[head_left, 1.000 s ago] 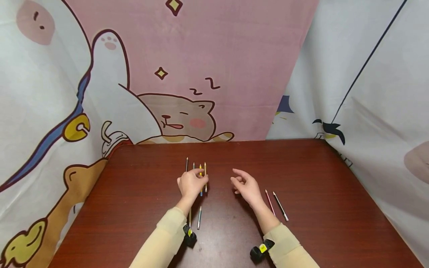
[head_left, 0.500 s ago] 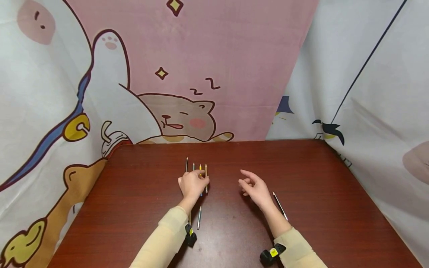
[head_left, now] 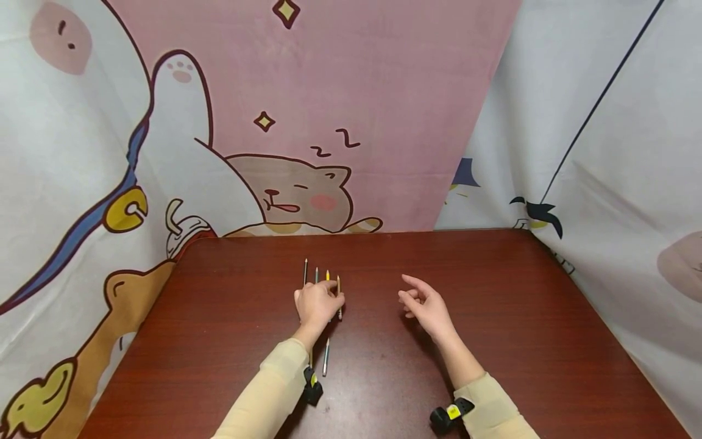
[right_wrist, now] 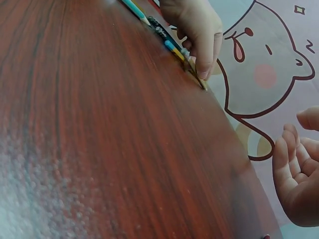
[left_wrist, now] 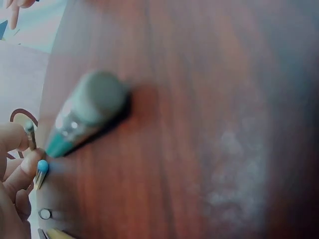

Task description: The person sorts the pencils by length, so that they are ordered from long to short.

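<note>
In the head view my left hand [head_left: 317, 303] pinches a gold pencil [head_left: 339, 285] between thumb and index finger, low over the table. Beneath and beside that hand lie a black pencil [head_left: 305, 272], a teal pencil [head_left: 316, 274] and a yellow pencil [head_left: 328, 275], their lower parts mostly hidden. The yellow one's blue end [left_wrist: 43, 166] shows in the left wrist view. My right hand [head_left: 430, 308] hovers to the right with its fingers loosely bent and nothing in them. The right wrist view has it too, as an empty hand [right_wrist: 299, 174] at the edge.
Nearer the person lies a short green pencil [head_left: 326, 358], large and blurred in the left wrist view. Part of another pencil [head_left: 311, 358] shows beside the left wrist. A printed cloth [head_left: 395, 122] hangs behind the brown table [head_left: 378, 390].
My left hand has shifted slightly right, and the gold pencil has moved right and toward the person. My right hand has moved right; its arm now hides the red and black pencils there.
</note>
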`<act>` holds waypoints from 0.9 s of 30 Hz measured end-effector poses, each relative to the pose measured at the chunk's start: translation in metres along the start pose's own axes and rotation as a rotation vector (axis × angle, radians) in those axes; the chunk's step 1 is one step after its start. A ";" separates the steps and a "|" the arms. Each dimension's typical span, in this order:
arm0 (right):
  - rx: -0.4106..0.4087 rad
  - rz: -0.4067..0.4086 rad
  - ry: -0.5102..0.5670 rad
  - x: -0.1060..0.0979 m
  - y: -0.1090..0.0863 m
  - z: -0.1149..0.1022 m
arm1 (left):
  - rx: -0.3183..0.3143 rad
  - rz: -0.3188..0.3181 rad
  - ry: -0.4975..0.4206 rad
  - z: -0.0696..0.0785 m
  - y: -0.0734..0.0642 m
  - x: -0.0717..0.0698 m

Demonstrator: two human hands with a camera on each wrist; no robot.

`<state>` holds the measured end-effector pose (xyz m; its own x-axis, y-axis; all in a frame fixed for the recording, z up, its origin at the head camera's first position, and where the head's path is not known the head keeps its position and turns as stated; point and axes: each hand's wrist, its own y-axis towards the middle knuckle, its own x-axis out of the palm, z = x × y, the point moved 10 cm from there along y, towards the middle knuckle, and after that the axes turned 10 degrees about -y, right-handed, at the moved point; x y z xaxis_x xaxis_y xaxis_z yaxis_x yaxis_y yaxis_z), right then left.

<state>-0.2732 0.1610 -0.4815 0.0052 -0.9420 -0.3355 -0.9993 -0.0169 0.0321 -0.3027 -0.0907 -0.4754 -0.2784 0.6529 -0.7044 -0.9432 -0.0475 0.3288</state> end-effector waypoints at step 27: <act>-0.015 0.035 -0.038 -0.030 -0.002 0.003 | 0.132 0.035 0.042 0.010 -0.001 -0.001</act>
<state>-0.2718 0.1904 -0.4739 -0.0314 -0.9288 -0.3691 -0.9983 0.0106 0.0581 -0.2997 -0.0839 -0.4684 -0.3204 0.6202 -0.7160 -0.9015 0.0325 0.4315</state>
